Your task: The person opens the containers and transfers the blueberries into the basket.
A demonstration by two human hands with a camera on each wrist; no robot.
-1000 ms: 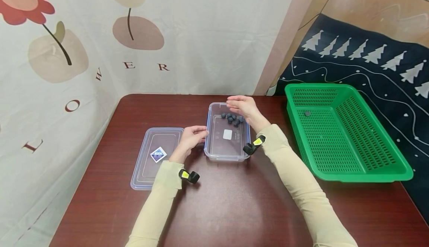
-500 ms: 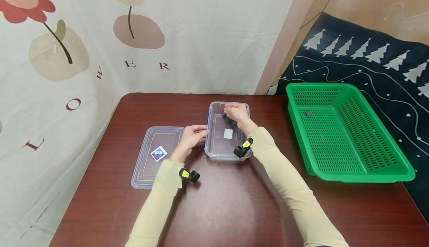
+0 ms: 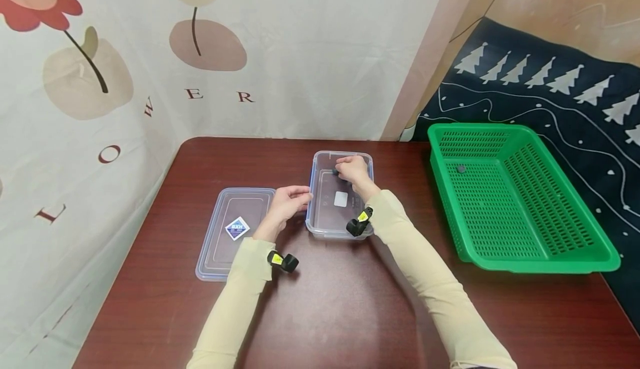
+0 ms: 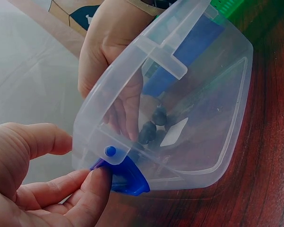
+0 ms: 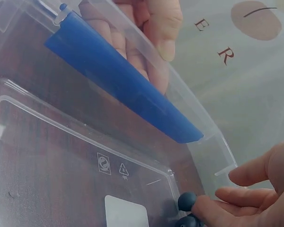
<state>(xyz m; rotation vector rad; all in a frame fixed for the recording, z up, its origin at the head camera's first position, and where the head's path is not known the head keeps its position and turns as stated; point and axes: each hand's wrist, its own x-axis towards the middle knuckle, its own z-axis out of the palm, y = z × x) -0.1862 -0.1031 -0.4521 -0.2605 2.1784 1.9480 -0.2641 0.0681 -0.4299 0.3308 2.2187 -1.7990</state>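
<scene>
A clear plastic food box with blue side clips stands lidless on the table. My left hand steadies its left side. In the left wrist view, those fingertips touch the blue clip from outside, beside the rim. My right hand reaches inside toward the far end, fingers bent down among dark blueberries. One blueberry meets a right fingertip in the right wrist view; another blueberry shows through the wall. The right hand hides the others from above, and I cannot tell whether it grips any.
The box's clear lid, with a blue-and-white sticker, lies flat to the left, partly under the left wrist. A green slotted basket stands at the right with one small dark round thing in it. Curtains border the table.
My right hand has moved left from the box's right rim, down over the blueberries, and its fingers have bent more. The left hand and the box stay in place.
</scene>
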